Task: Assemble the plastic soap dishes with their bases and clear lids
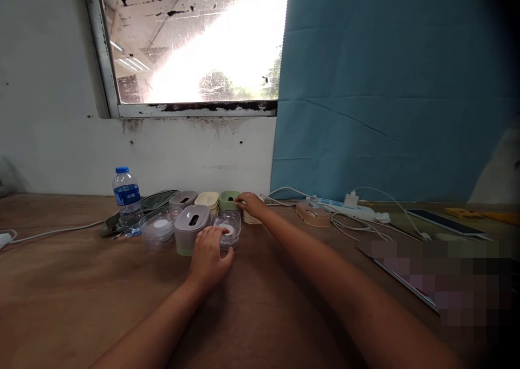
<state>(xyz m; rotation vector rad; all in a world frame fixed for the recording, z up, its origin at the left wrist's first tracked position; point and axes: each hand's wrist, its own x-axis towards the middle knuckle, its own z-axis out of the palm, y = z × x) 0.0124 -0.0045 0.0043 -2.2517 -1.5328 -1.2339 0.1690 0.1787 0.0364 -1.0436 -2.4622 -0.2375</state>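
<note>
My left hand [209,252] rests by a stack of clear plastic containers [232,220], its thumb and fingers apart around the near left side of the stack. Beside it stands a container with a greyish-pink slotted lid [190,220] and a greenish lower part. Farther back, my right hand [251,204] has its fingers closed at the right edge of a green slotted lid [228,198]. Cream-coloured lids [207,200] are stacked to the left of that, and another cream stack [252,219] sits under my right hand. What the right fingertips pinch is partly hidden.
More clear containers [160,225] and a water bottle [127,198] stand on the left, before a dark green cloth bag [156,200]. To the right lie a peach-coloured lid [312,213], a power strip [345,209] with white cables, and a phone [444,221].
</note>
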